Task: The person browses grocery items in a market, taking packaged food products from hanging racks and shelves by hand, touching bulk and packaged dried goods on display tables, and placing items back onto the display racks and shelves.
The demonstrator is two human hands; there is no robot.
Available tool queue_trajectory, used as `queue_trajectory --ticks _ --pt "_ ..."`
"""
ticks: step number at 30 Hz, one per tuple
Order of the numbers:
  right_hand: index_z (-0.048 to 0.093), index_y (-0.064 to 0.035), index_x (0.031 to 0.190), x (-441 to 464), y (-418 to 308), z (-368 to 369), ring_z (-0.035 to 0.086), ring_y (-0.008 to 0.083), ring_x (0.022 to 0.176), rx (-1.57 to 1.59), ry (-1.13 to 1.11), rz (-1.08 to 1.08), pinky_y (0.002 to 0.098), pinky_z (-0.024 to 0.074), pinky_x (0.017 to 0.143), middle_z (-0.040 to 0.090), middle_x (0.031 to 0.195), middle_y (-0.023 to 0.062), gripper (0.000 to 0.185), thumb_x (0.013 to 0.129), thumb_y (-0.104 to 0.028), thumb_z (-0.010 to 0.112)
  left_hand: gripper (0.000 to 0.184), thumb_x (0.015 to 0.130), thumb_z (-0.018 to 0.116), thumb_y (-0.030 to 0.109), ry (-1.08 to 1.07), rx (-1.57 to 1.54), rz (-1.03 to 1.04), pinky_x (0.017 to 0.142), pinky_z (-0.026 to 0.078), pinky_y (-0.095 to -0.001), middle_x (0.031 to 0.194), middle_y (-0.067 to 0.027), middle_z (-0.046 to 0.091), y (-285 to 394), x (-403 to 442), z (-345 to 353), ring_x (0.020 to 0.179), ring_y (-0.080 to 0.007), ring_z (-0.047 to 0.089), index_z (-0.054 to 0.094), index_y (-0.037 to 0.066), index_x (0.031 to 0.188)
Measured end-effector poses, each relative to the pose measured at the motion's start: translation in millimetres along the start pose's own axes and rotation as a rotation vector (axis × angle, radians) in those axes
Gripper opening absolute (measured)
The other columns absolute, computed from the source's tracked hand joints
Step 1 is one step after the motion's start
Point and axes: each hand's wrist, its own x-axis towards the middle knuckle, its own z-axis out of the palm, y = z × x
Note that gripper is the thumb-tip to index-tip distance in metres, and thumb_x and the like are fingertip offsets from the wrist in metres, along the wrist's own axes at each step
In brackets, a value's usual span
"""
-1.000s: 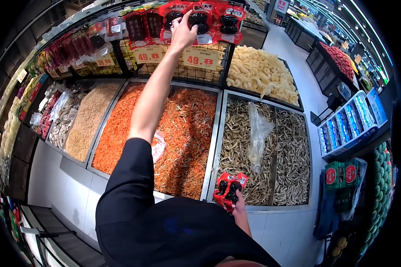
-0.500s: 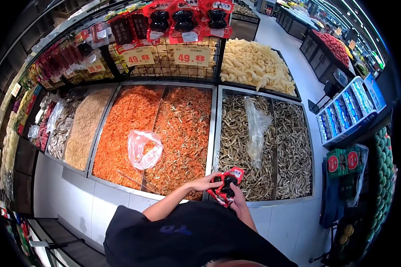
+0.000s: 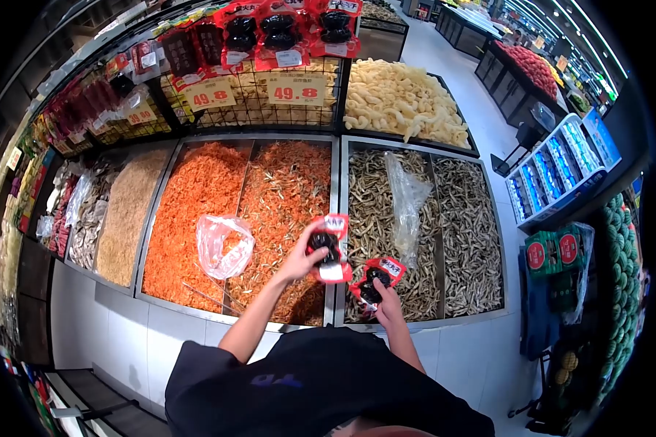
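Observation:
My left hand (image 3: 299, 260) is closed on the left edge of a red packet (image 3: 329, 247) with dark round pieces inside, held upright over the right part of the orange dried goods (image 3: 284, 182). To the right and slightly lower, my right hand (image 3: 390, 305) grips a second red packet (image 3: 377, 280), tilted, near the metal divider and the bin of small dried fish (image 3: 368, 211). The two packets are close to each other. Similar red packets (image 3: 278, 33) hang from the rack at the top, above the price signs (image 3: 297, 89).
A pink plastic bag (image 3: 224, 246) lies on the orange goods and a clear bag (image 3: 408, 207) on the dried fish. Pale curled snacks (image 3: 404, 102) fill a bin behind. At the right stand a blue-and-white display (image 3: 561, 171) and green boxes (image 3: 554, 251).
My left hand, earlier up at the hanging packets and then beside my right hand, now holds one packet apart and higher. The view has shifted slightly to the right.

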Motion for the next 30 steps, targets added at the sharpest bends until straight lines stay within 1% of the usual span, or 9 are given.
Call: queue_trajectory --ticks 4,6,10,12,15,16,18,22,30 --pt "0.057 0.0013 0.108 -6 -3 -13 0.065 0.0182 0.085 -0.025 -0.005 -0.029 0.0324 0.0538 0.077 0.064 0.097 0.0086 0.023 0.090 -0.013 0.059 0.052 0.083 0.058 0.008 0.009 0.112 0.214 0.088 0.051 -0.0496 0.125 -0.0180 0.051 86 46 -33 0.104 -0.0325 0.058 0.044 0.020 0.132" --pt "0.057 0.0011 0.108 -6 1 -22 0.065 0.0180 0.085 -0.026 -0.003 -0.023 0.0324 0.0537 0.076 0.064 0.097 0.0084 0.023 0.090 -0.013 0.059 0.054 0.082 0.060 0.012 0.023 0.222 0.486 0.087 0.052 -0.0471 0.117 -0.0175 0.056 148 63 -34 0.104 -0.0299 0.059 0.043 0.020 0.133" --pt "0.055 0.0010 0.109 -12 3 -24 0.066 0.0196 0.083 -0.041 -0.001 -0.042 0.0346 0.0557 0.075 0.065 0.096 0.0096 0.023 0.091 -0.013 0.057 0.055 0.085 0.063 0.018 0.122 0.265 0.695 0.089 0.051 -0.0400 0.118 -0.0160 0.056 246 107 -36 0.103 -0.0250 0.060 0.042 0.020 0.135" --pt "0.056 0.0009 0.108 -16 4 -23 0.066 0.0187 0.083 -0.045 0.058 -0.035 0.0333 0.0552 0.075 0.064 0.096 0.0088 0.023 0.090 -0.013 0.058 0.054 0.087 0.064 0.023 0.033 0.218 0.753 0.090 0.049 -0.0342 0.122 -0.0126 0.055 280 134 -43 0.104 -0.0208 0.059 0.042 0.020 0.136" --pt "0.056 0.0007 0.107 -23 6 -20 0.065 0.0183 0.084 -0.018 0.058 -0.051 0.0329 0.0550 0.076 0.064 0.095 0.0083 0.022 0.090 -0.013 0.058 0.054 0.087 0.065 0.026 0.106 0.459 1.008 0.094 0.045 -0.0287 0.127 -0.0070 0.052 315 156 -39 0.109 -0.0153 0.053 0.044 0.022 0.136" --pt "0.056 0.0001 0.106 -25 6 -19 0.065 0.0184 0.084 -0.004 0.075 -0.042 0.0327 0.0550 0.076 0.064 0.095 0.0079 0.021 0.090 -0.013 0.058 0.054 0.087 0.065 0.027 0.125 0.436 0.902 0.096 0.044 -0.0309 0.130 -0.0084 0.049 316 160 -36 0.112 -0.0177 0.052 0.044 0.022 0.136" --pt "0.057 -0.0003 0.106 -25 11 -22 0.065 0.0185 0.084 0.023 0.076 -0.042 0.0326 0.0551 0.076 0.064 0.095 0.0078 0.020 0.090 -0.013 0.058 0.054 0.087 0.065 0.029 0.224 0.531 0.999 0.096 0.044 -0.0324 0.133 -0.0098 0.047 322 168 -34 0.116 -0.0199 0.051 0.044 0.023 0.136" --pt "0.057 0.0011 0.107 -28 13 -26 0.065 0.0181 0.083 0.038 0.111 -0.014 0.0321 0.0548 0.076 0.064 0.095 0.0080 0.022 0.090 -0.011 0.059 0.055 0.086 0.065 0.032 0.287 0.650 0.977 0.100 0.040 -0.0347 0.135 -0.0107 0.046 324 189 -45 0.121 -0.0222 0.047 0.043 0.023 0.136" --pt "0.055 -0.0005 0.109 -30 13 -26 0.065 0.0186 0.088 0.073 0.053 -0.012 0.0338 0.0548 0.078 0.064 0.099 0.0086 0.022 0.091 -0.013 0.057 0.057 0.086 0.065 0.033 0.252 0.578 0.940 0.100 0.040 -0.0343 0.135 -0.0112 0.047 321 199 -43 0.121 -0.0230 0.048 0.043 0.024 0.137"
